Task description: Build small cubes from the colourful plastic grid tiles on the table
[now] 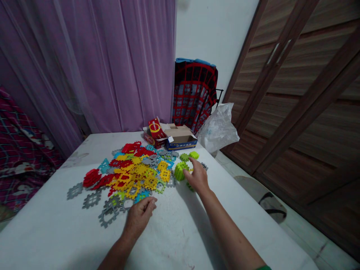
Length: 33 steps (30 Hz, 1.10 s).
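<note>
My right hand (198,177) is at the right side of the table with thumb and index finger apart. Its thumb overlaps the edge of a stack of lime-green notched plastic tiles (180,171); whether it presses on the stack I cannot tell. Loose green tiles (194,155) lie just beyond the fingers. My left hand (140,213) rests near the front of the pile with its fingers curled in, and nothing shows in them. Beside it is a blue tile (143,195). The pile of interlocking tiles (137,169) mixes yellow, red, blue and grey pieces.
Opened cardboard boxes, one red (156,128) and one blue (182,144), sit at the table's (168,240) far edge. A clear plastic bag (218,127) stands to their right. Purple curtains (118,67) hang behind, and a wooden wardrobe (303,101) is on the right.
</note>
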Tool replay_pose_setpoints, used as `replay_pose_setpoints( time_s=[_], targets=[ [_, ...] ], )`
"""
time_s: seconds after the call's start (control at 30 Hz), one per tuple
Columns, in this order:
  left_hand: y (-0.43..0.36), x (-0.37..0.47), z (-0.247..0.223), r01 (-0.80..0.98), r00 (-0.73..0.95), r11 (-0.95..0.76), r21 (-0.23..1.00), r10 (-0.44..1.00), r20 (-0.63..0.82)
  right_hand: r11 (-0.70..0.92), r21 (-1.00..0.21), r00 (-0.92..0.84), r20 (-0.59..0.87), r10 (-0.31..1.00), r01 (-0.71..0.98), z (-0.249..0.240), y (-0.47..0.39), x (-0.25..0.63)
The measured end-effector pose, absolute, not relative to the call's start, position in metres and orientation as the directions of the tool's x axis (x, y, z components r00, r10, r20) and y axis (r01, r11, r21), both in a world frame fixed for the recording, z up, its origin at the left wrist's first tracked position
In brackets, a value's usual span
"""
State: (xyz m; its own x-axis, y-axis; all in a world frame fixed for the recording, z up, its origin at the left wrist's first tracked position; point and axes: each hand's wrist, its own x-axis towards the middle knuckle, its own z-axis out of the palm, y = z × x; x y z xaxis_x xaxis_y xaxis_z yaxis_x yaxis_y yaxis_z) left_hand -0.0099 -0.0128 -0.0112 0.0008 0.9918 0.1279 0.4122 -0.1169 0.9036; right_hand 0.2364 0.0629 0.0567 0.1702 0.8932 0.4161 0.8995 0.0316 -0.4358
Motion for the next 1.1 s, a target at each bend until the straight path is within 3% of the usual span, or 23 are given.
replay_pose_setpoints(
  time_s=[0.1,0.3,0.7,1.1],
  targets=[
    [-0.012,-0.009,-0.011,0.407,0.002,-0.118,0.906,0.992,0.128,0.024,-0.415,0.169,0.423,0.890,0.910,0.058,0.051,0.255],
    [-0.012,-0.009,-0.008,0.399,-0.010,-0.126,0.908,0.990,0.141,0.080,-0.134,-0.070,0.075,0.995,0.988,0.067,0.040,0.257],
    [-0.012,-0.010,-0.009,0.416,-0.007,-0.107,0.903,0.993,0.121,0.172,-0.044,-0.173,-0.016,0.985,0.984,0.074,0.059,0.244],
    [-0.012,-0.010,-0.008,0.402,-0.013,-0.107,0.910,0.992,0.123,0.127,-0.022,-0.128,-0.066,0.990,0.992,0.077,0.064,0.241]
  ],
)
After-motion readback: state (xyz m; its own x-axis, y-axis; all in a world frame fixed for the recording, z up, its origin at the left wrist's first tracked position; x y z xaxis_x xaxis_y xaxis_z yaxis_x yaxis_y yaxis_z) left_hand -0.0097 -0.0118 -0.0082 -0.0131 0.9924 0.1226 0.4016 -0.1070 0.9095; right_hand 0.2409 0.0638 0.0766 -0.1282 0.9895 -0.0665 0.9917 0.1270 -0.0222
